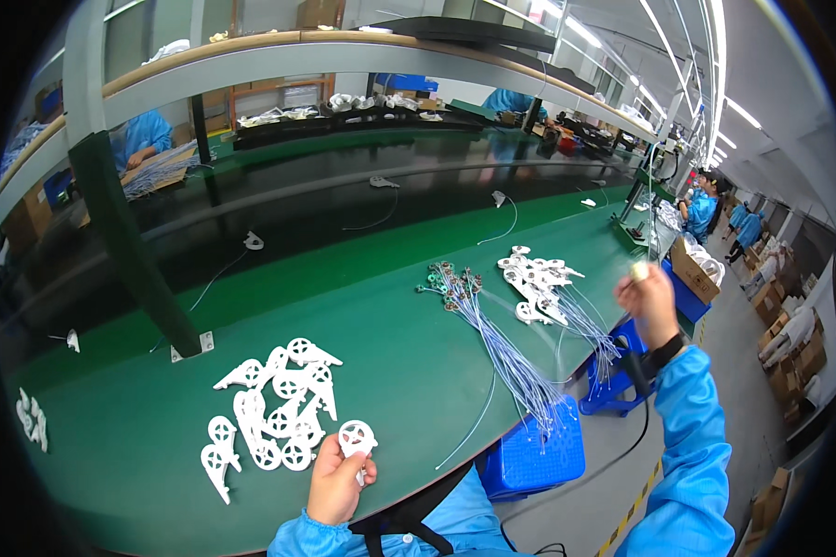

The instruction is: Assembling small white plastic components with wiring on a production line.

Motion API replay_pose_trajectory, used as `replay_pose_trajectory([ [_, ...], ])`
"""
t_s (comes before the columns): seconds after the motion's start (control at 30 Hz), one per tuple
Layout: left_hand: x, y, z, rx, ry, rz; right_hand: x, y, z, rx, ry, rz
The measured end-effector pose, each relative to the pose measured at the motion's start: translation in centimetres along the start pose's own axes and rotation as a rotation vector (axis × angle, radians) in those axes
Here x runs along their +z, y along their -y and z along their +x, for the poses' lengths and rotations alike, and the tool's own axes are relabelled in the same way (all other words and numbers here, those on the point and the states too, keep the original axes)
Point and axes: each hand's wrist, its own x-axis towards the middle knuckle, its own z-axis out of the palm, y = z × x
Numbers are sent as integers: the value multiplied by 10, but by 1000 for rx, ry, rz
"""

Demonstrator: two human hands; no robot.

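My left hand (pixel 334 490) is closed round a white plastic part (pixel 357 436) with a spoked round head, held up near the table's front edge. Just left of it lies a loose pile of similar white parts (pixel 288 390). My right hand (pixel 648 302) is raised at the right side, its fingers drawn together. A small pale yellow spot shows at its fingertips; what it grips, if anything, I cannot make out. Between my hands lie a bundle of thin bluish cables (pixel 506 348) with small coloured ends and a heap of white parts with cables attached (pixel 539 283).
A dark conveyor belt (pixel 297 200) carries scattered white parts with cables beyond the green table (pixel 409 371). A green post (pixel 135 246) stands at left. Blue stools (pixel 534 459), a cardboard box (pixel 697 269) and a black cord sit at right. Co-workers in blue work farther off.
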Motion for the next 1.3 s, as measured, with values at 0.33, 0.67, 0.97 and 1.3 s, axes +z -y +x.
replay_pose_trajectory([
  [0.33,1,-4,0,6,-8,-10,55,-52,33,225,154,-208],
  [0.67,-2,0,-4,12,-29,-4,151,-157,88,148,311,-565],
  [0.97,-3,2,1,-17,-3,95,178,-155,64,-7,438,-918],
  [1.3,-8,6,1,-2,13,80,211,-159,97,4,433,-1227],
])
